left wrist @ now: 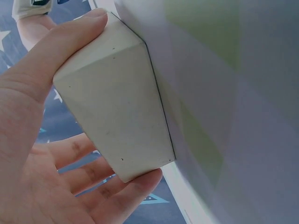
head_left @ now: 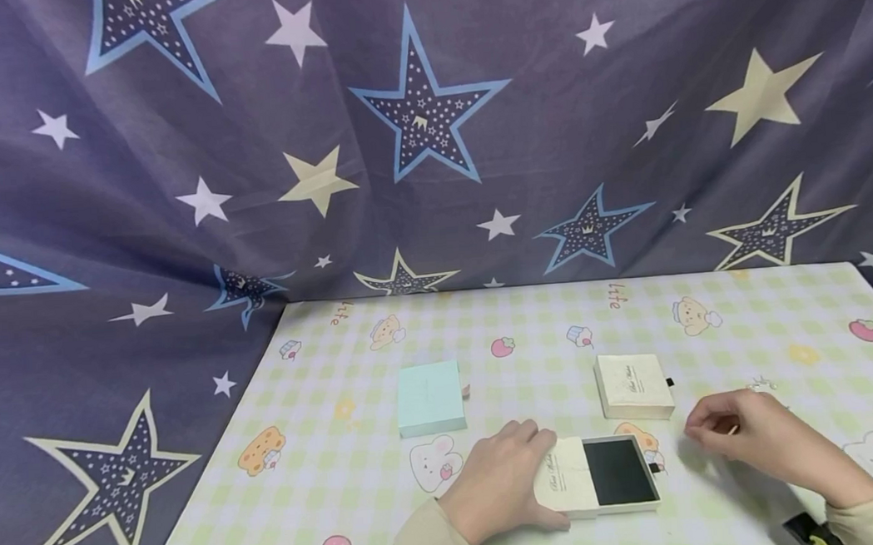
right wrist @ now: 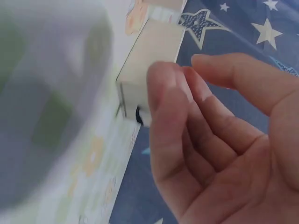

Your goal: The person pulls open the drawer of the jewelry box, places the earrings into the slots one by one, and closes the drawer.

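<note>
My left hand [head_left: 500, 479] grips the cream sleeve of a small drawer gift box [head_left: 565, 477], thumb on the near side and fingers on the far side. Its drawer [head_left: 621, 471] is slid out to the right, showing a black lining and a short black pull tab [head_left: 654, 467]. In the left wrist view the cream box [left wrist: 114, 107] sits between thumb and fingers. To the right of the drawer, my right hand [head_left: 739, 429] hovers with loosely bent fingers. Nothing shows between its thumb and fingers [right wrist: 168, 126] in the right wrist view.
A second cream drawer box [head_left: 634, 387], closed, with a black tab, stands behind the open one. A mint-green box [head_left: 430, 396] with a small ribbon tab stands at back left. Small silvery jewellery [head_left: 762, 383] lies behind my right hand. A star-printed curtain [head_left: 433, 223] borders the checked tablecloth [head_left: 306, 464].
</note>
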Demonstrator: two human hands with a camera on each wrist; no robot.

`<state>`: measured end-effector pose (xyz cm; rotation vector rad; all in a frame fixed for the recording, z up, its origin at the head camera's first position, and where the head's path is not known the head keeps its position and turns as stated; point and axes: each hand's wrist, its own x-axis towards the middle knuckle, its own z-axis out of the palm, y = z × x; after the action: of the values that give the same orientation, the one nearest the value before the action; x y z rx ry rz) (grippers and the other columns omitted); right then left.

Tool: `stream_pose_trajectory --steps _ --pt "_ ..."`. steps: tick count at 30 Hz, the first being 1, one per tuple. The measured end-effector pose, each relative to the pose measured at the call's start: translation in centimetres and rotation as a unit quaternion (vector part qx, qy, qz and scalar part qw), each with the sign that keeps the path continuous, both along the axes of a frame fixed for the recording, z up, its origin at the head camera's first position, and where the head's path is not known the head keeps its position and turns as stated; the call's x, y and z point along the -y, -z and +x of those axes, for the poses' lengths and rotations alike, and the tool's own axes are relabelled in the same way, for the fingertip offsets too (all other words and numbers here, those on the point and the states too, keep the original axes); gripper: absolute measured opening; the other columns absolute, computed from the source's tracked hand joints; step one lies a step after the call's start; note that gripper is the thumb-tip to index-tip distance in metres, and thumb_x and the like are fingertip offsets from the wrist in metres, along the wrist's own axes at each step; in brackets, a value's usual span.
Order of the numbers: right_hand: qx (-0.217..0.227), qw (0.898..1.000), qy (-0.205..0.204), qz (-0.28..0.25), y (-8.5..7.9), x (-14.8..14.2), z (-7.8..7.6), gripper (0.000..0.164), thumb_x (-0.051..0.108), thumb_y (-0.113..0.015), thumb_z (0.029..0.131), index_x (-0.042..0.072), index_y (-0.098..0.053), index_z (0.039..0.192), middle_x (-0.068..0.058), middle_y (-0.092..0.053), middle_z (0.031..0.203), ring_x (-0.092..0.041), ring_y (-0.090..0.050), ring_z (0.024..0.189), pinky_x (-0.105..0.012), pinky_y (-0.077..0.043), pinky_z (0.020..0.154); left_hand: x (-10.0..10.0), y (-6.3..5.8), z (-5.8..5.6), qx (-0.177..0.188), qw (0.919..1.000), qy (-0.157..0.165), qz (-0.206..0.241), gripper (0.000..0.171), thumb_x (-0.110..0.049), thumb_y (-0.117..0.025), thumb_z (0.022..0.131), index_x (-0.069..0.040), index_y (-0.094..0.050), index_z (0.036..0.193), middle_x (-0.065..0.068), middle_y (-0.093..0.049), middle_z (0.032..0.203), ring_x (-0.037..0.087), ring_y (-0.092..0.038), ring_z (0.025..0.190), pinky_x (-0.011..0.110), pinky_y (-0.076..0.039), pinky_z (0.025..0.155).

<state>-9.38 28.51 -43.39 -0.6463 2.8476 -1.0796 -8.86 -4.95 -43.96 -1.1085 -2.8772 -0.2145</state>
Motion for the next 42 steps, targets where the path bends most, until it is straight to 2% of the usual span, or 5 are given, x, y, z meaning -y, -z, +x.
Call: stream_pose_trajectory --steps 5,15,30,37,42 --pt "-0.04 0.997 0.046 0.037 0.0 -1.1 0.0 0.011 0.004 -0.077 0.081 0.014 -0.071 0.082 0.016 -0.064 0.072 0.007 -0.054 0.064 -0.02 -0.048 0.056 0.1 0.1 -0.1 -0.005 1.0 0.003 0.005 0.083 -0.066 -0.085 0.056 -0.018 -0.062 0.12 -0.01 -0.056 0.094 0.004 -0.049 0.08 0.016 -0.041 0.059" --pt "-0.007 0.99 0.112 0.087 -0.5 -3.6 -0.9 0.005 0.007 -0.074 0.085 0.009 -0.072 0.089 0.006 -0.07 0.078 0.007 -0.056 0.065 -0.023 -0.051 0.059 0.3 0.5 0.1 -0.007 1.0 0.001 0.006 0.085 -0.068 -0.084 0.056 -0.018 -0.061 0.122 -0.011 -0.056 0.095 0.003 -0.048 0.079 0.014 -0.04 0.058" --pt "-0.035 0.979 0.158 0.124 0.2 -7.4 -3.2 0.022 0.006 -0.074 0.082 -0.007 -0.072 0.1 -0.013 -0.073 0.085 0.0 -0.06 0.065 -0.032 -0.057 0.06 0.2 0.2 0.2 -0.016 0.9999 0.002 -0.002 0.083 -0.068 -0.084 0.056 -0.019 -0.061 0.119 -0.01 -0.055 0.092 0.004 -0.048 0.079 0.015 -0.04 0.058" --pt "-0.044 0.973 0.174 0.144 0.3 -8.4 -3.8 0.03 0.003 -0.072 0.081 -0.014 -0.066 0.104 -0.031 -0.068 0.095 -0.037 -0.067 0.074 -0.051 -0.055 0.064 0.1 0.1 0.2 -0.014 0.9999 0.002 -0.004 0.083 -0.068 -0.084 0.057 -0.019 -0.061 0.12 -0.01 -0.056 0.094 0.004 -0.048 0.079 0.015 -0.041 0.059" --pt "-0.064 0.964 0.178 0.186 0.4 -8.8 -4.1 0.029 0.0 -0.075 0.078 -0.015 -0.066 0.1 -0.033 -0.066 0.092 -0.044 -0.065 0.076 -0.055 -0.052 0.063 0.1 0.2 0.1 -0.022 0.9997 0.004 -0.001 0.084 -0.069 -0.084 0.055 -0.019 -0.061 0.119 -0.011 -0.055 0.092 0.004 -0.048 0.079 0.014 -0.04 0.059"
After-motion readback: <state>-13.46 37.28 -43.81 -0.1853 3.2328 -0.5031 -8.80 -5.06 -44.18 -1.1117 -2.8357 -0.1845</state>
